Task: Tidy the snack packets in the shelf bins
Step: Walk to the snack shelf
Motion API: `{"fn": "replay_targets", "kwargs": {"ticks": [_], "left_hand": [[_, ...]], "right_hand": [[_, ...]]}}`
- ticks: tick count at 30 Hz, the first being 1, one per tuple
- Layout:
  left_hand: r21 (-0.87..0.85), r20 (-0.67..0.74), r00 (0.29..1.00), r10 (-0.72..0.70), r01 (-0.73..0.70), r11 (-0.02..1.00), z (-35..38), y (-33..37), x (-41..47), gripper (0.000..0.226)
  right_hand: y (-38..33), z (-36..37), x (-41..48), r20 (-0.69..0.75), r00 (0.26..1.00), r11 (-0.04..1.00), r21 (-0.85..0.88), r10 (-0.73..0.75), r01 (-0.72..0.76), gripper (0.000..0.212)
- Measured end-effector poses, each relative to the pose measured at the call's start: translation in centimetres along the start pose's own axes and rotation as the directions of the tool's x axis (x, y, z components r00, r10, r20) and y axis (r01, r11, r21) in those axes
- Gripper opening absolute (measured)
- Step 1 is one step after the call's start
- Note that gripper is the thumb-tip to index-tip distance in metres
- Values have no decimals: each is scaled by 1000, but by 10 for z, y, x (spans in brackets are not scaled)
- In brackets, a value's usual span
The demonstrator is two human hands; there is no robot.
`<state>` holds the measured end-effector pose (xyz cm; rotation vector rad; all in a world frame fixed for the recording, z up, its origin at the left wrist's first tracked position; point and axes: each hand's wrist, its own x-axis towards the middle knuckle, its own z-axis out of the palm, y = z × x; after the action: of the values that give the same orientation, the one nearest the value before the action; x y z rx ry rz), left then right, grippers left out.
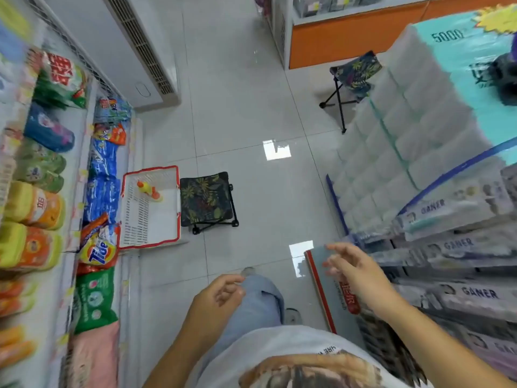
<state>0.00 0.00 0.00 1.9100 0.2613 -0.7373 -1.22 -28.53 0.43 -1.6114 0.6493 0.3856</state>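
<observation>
The left grip (221, 292) hangs above the floor (251, 121), fingers loosely curled round nothing. The right grip (352, 268) is spread and empty, over a red-edged box (326, 295). The packets (98, 249) lie along the shelf (133, 152) on the left, well apart from both; blurred, they may be detergent bags. A white basket (167, 219) stands just beside a folding stool (205, 198).
</observation>
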Motion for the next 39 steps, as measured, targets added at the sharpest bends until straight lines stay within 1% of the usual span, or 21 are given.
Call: {"fn": "replay_targets", "kwargs": {"ticks": [3, 6, 9, 12, 16, 21, 26, 30, 34, 39], "left_hand": [[-34, -16, 1000, -16, 16, 999, -15, 8, 25, 17], [5, 0, 1000, -15, 15, 1000, -34, 23, 69, 15], [60, 55, 998, 9, -12, 998, -55, 49, 125, 16], [109, 140, 988, 60, -75, 991, -73, 95, 184, 17], [198, 254, 959, 128, -181, 963, -89, 159, 266, 16], [214, 349, 920, 178, -263, 941, -76, 233, 350, 15], [198, 342, 923, 178, -256, 946, -46, 303, 434, 14], [180, 311, 940, 141, -204, 962, -35, 353, 482, 15], [153, 244, 965, 99, -139, 978, -40, 392, 523, 17], [134, 176, 982, 67, -91, 987, -61, 434, 587, 14]], "right_hand": [[-20, 4, 31, 23, 1000, 1000, -23, 0, 0, 18], [-44, 12, 70, 23, 1000, 998, -56, 7, -5, 19], [-67, 15, 109, -30, 999, 1000, -22, 21, -21, 20], [-98, 14, 138, -102, 994, 998, 56, 41, -35, 19], [-128, 6, 172, -197, 978, 993, 108, 71, -50, 17], [-149, -14, 213, -276, 953, 979, 191, 129, -77, 15], [-182, -54, 294, -301, 940, 971, 219, 158, -93, 16], [-233, -92, 371, -251, 953, 968, 221, 170, -114, 17], [-298, -122, 450, -190, 975, 988, 126, 111, -88, 18], [-368, -132, 546, -144, 987, 995, 85, 72, -60, 19]]}}
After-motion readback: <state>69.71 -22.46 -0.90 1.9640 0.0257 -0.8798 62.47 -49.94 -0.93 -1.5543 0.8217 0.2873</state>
